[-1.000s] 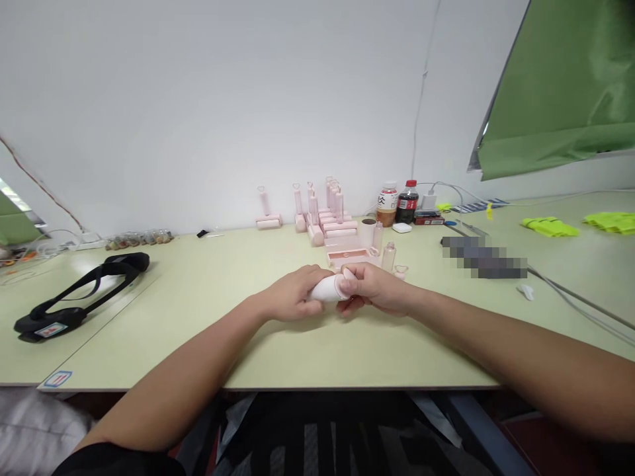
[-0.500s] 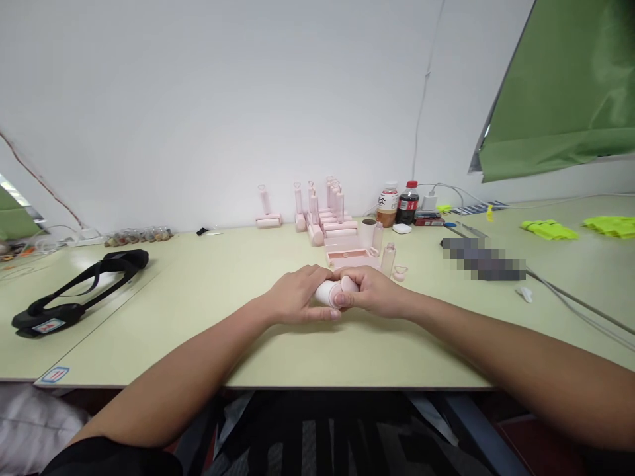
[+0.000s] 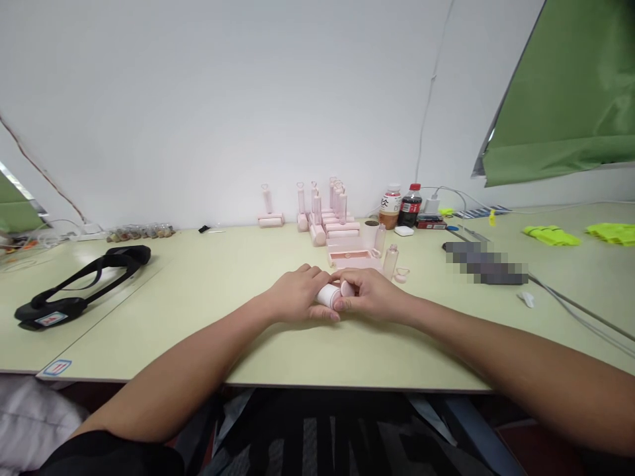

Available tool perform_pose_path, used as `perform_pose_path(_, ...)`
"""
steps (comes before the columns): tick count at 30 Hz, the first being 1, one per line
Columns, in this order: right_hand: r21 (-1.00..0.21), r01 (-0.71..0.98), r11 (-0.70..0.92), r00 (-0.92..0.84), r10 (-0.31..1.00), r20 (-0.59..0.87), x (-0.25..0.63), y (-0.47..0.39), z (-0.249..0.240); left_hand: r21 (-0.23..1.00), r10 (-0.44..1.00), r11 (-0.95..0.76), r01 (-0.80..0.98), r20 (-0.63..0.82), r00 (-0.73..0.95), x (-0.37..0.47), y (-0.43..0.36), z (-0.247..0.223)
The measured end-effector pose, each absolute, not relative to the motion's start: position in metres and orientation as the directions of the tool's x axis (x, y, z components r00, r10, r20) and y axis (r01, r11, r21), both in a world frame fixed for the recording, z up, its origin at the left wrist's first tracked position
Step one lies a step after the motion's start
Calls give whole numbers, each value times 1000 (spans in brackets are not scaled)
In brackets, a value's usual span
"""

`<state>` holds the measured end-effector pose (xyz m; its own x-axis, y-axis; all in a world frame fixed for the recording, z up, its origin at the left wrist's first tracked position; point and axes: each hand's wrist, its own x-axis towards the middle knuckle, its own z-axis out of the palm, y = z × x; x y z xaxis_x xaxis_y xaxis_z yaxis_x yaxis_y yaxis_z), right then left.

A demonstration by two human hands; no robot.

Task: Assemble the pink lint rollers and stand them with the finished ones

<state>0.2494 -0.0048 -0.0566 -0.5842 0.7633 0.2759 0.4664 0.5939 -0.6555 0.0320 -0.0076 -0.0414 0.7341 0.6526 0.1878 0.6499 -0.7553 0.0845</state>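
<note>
Between my hands, low over the near middle of the table, is a white lint roll point(image 3: 327, 295). My left hand point(image 3: 297, 297) is wrapped round its left part. My right hand point(image 3: 374, 294) pinches a round pink end piece point(image 3: 347, 289) at the roll's right end; whether the two are joined I cannot tell. Just beyond lies an open pink case point(image 3: 350, 246). Beside it stand two clear pink handle tubes, a nearer one point(image 3: 390, 261) and a farther one point(image 3: 380, 239). A pink heart-shaped loop cap point(image 3: 401, 274) lies by the nearer tube.
Several pink lint rollers point(image 3: 342, 229) with upright handles stand near the wall. A cup point(image 3: 370, 230), a juice bottle point(image 3: 390, 205) and a cola bottle point(image 3: 409, 206) are at the back. A black head strap point(image 3: 82, 287) lies left; cables point(image 3: 575, 304) run at right.
The view has shifted slightly. Both hands keep their hold on the roll and its end piece, with only a small shift of the right fingers.
</note>
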Motion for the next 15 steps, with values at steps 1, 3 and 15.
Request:
perform_pose_path(1,-642,467,608,-593,754,282,249,-6,-56,66,651,-755,653,192,734,32,-8,-41)
perform_pose_path(3,-613,469,636,-604,737,302,249,-8,-54,45,658,-747,664,201,726,33,-8,-40)
perform_pose_path(15,-494,523,695,-598,712,368,249,-10,-55,16,701,-698,716,219,678,35,-10,-40)
